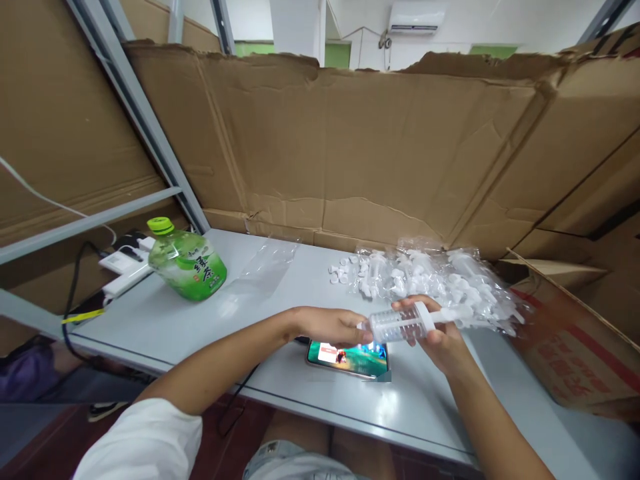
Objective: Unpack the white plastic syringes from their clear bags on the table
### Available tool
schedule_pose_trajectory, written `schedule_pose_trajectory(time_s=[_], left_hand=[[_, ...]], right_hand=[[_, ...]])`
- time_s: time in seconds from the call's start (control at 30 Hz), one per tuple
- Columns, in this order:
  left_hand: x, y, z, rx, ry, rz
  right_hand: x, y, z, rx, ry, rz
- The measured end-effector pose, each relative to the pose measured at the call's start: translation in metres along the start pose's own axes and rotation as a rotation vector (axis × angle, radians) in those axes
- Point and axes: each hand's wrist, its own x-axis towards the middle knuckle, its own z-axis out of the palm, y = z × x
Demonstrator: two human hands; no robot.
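Over the table, both hands hold a clear ribbed plastic cylinder (397, 325), lying nearly level. It has a white collar and a white stem toward the right; its exact kind is unclear. My left hand (336, 327) pinches the small end at its left. My right hand (440, 341) is closed around the collar end, thumb in front and fingers behind. Just beneath the left hand lies a phone (350, 360) with a bright colourful screen, partly covered by that hand. Behind the right hand are clear bags (420, 273) of white plastic parts.
Small white caps (340, 271) lie loose beside the bags. A green drink bottle (187, 260) stands at left, near a white power strip (127, 277). Flat clear film (265, 263) lies behind. Cardboard (360, 140) walls the back; a carton (575, 347) stands at right.
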Motion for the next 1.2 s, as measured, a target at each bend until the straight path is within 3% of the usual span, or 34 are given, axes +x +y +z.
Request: schedule_pose_trajectory(time_s=[0.13, 0.2, 0.3, 0.4, 0.5, 0.63, 0.67, 0.73, 0.83, 0.9, 0.97, 1.03, 1.13, 1.2], left_hand=[[0.007, -0.004, 0.000, 0.608, 0.568, -0.058], [0.012, -0.010, 0.002, 0.918, 0.684, -0.049], [0.017, -0.020, 0.006, 1.124, 0.671, -0.038], [0.014, -0.025, 0.008, 1.038, 0.599, -0.090], [0.004, -0.022, 0.006, 0.671, 0.444, -0.081], [-0.011, -0.014, 0.003, 0.112, 0.095, 0.058], [-0.013, -0.014, 0.003, 0.085, 0.093, 0.048], [-0.015, -0.014, 0.004, 0.225, 0.264, -0.026], [-0.011, -0.017, 0.009, 0.706, 0.619, -0.101], [-0.006, -0.021, 0.013, 0.956, 0.688, -0.088], [-0.003, -0.023, 0.015, 1.020, 0.666, -0.070], [-0.003, -0.021, 0.014, 0.910, 0.625, -0.083], [-0.009, -0.015, 0.012, 0.460, 0.481, -0.080], [-0.013, -0.011, 0.012, 0.089, 0.320, -0.015]], right_hand=[[0.007, 0.009, 0.009, 0.076, 0.230, 0.012], [0.009, 0.016, 0.012, 0.146, 0.307, 0.067], [0.009, 0.024, 0.013, 0.224, 0.338, 0.167], [0.006, 0.024, 0.012, 0.205, 0.301, 0.170], [0.004, 0.019, 0.010, 0.118, 0.203, 0.134], [0.003, 0.015, 0.008, 0.080, 0.038, 0.109], [0.003, 0.016, 0.008, 0.079, 0.021, 0.102], [0.004, 0.018, 0.009, 0.077, 0.035, 0.084], [0.006, 0.023, 0.013, 0.108, 0.121, 0.085], [0.006, 0.026, 0.015, 0.146, 0.177, 0.118], [0.006, 0.026, 0.017, 0.174, 0.211, 0.158], [0.005, 0.025, 0.016, 0.188, 0.226, 0.184], [0.003, 0.021, 0.013, 0.185, 0.165, 0.178], [0.001, 0.018, 0.010, 0.160, 0.079, 0.148]])
